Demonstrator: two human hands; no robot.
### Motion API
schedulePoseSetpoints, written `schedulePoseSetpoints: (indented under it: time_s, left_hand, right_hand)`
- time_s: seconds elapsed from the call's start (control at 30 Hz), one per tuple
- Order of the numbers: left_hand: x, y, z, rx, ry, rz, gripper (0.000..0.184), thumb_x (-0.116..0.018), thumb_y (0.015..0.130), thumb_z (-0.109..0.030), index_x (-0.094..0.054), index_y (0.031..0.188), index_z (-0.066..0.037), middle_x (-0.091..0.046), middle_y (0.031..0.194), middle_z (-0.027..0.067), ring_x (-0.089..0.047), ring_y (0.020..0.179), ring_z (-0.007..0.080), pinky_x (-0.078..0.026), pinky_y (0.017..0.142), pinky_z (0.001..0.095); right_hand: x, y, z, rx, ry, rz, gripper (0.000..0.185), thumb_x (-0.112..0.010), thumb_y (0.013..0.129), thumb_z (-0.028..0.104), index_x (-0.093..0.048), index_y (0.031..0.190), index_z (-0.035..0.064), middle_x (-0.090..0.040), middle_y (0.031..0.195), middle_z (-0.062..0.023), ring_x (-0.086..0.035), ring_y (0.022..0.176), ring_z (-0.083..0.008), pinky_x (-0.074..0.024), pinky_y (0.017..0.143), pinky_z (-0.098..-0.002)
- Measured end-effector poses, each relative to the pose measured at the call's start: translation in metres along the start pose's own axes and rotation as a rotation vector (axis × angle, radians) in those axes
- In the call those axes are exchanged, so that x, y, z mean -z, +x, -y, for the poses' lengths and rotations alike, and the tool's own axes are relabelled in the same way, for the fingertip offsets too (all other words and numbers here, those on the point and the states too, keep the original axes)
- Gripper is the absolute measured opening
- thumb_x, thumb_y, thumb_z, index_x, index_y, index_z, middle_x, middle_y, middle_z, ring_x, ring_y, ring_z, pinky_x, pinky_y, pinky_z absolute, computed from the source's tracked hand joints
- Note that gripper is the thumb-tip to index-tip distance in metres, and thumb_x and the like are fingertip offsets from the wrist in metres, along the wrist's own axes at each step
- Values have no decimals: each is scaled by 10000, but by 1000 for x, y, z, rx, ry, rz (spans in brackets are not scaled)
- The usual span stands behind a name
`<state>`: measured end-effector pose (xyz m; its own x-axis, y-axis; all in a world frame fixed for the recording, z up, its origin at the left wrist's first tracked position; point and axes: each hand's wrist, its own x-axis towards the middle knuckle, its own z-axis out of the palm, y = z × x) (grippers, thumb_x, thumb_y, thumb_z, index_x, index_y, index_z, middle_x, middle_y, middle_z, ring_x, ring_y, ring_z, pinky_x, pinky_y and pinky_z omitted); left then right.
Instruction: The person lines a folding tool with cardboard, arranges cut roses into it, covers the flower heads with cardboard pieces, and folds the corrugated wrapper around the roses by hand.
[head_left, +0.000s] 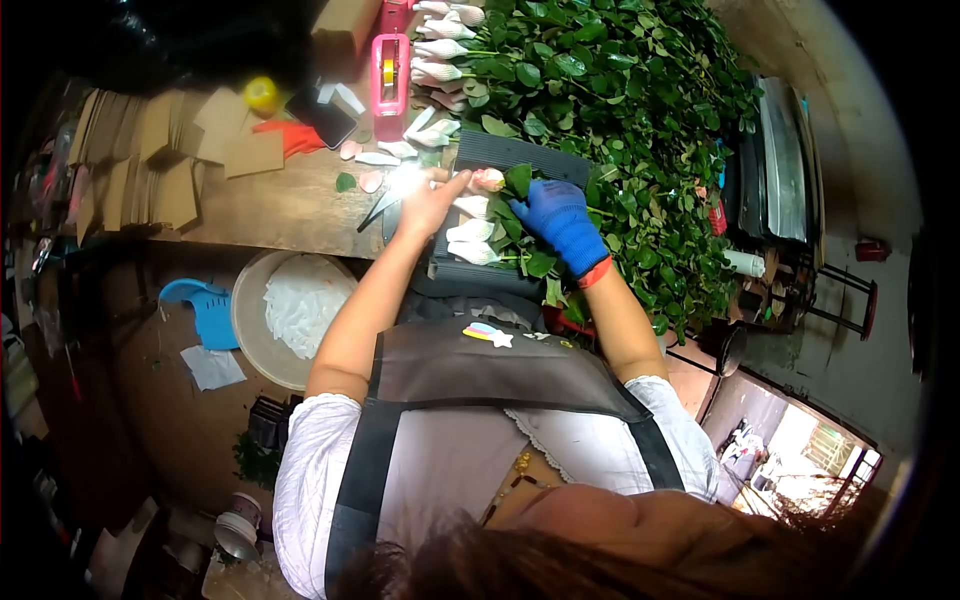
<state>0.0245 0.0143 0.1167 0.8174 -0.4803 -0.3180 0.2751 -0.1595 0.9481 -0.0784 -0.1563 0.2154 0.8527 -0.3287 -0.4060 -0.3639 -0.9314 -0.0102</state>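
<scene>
A pink rose [487,180] lies over a dark ribbed board [520,152], its head pointing left. My right hand [555,215], in a blue glove, is closed around its leafy stem just behind the head. The bare fingers of my left hand [430,203] pinch at the rose's head; bright glare washes out part of this hand. Below the rose, white-sleeved rose heads [472,240] rest on the board. Loose pink petals [370,181] and a pair of scissors [380,208], partly lost in glare, lie left of my left hand.
A large heap of leafy rose stems [640,120] fills the right side. At the back stands a pink tape dispenser [390,100]. Cardboard pieces [150,150] and a phone [322,118] lie left. Below the table edge is a tub [245,310] of white sleeves.
</scene>
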Motion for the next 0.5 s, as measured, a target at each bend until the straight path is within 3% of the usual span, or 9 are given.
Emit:
schedulePoseSetpoints:
  time_s: [0.07, 0.17, 0.3, 0.33, 0.43, 0.5]
  left_hand:
    - [0, -7, -13, 81, -81, 54, 356, -774, 859, -329, -627, 805, -10, -624, 705, 46, -572, 687, 123, -472, 641, 292]
    - [6, -4, 5, -55, 86, 62, 333, -747, 881, -280, -591, 754, -14, -577, 632, 48, -517, 636, 123, -453, 618, 312]
    - [2, -19, 9, -245, -12, -29, 305, -717, 902, -220, -571, 739, -8, -552, 650, 52, -481, 656, 110, -440, 642, 307]
    - [3, -25, 3, -212, 21, -64, 292, -703, 913, -204, -575, 744, -3, -560, 677, 45, -492, 666, 114, -438, 653, 302]
    - [14, -35, -4, -65, -334, -231, 218, -671, 932, -154, -572, 775, -41, -554, 722, -20, -474, 657, 91, -424, 631, 272]
    - [52, -27, -5, -106, -423, -308, 198, -654, 937, -125, -547, 780, -69, -536, 726, -39, -450, 645, 63, -394, 596, 231]
  right_hand:
    - [-8, 0, -9, 1, 49, -25, 373, -667, 845, 469, -704, 1056, 163, -726, 924, -106, -700, 864, -297, -542, 774, -428]
    - [-11, 2, -8, -52, 42, -21, 396, -685, 822, 494, -721, 1039, 164, -729, 909, -112, -703, 859, -298, -545, 778, -421]
    - [-21, 8, -8, -116, 3, 2, 408, -687, 815, 502, -730, 998, 141, -731, 913, -124, -706, 870, -299, -547, 788, -417]
    - [-20, 7, -7, -115, 17, 0, 410, -686, 816, 502, -731, 994, 136, -732, 911, -125, -706, 873, -299, -547, 789, -415]
    - [-16, 2, -9, -106, 53, -5, 429, -684, 814, 506, -726, 1011, 127, -730, 913, -133, -704, 880, -303, -545, 792, -414]
    - [-23, 3, -16, -90, 88, -10, 462, -687, 809, 515, -714, 1057, 126, -727, 926, -143, -699, 885, -314, -542, 792, -420]
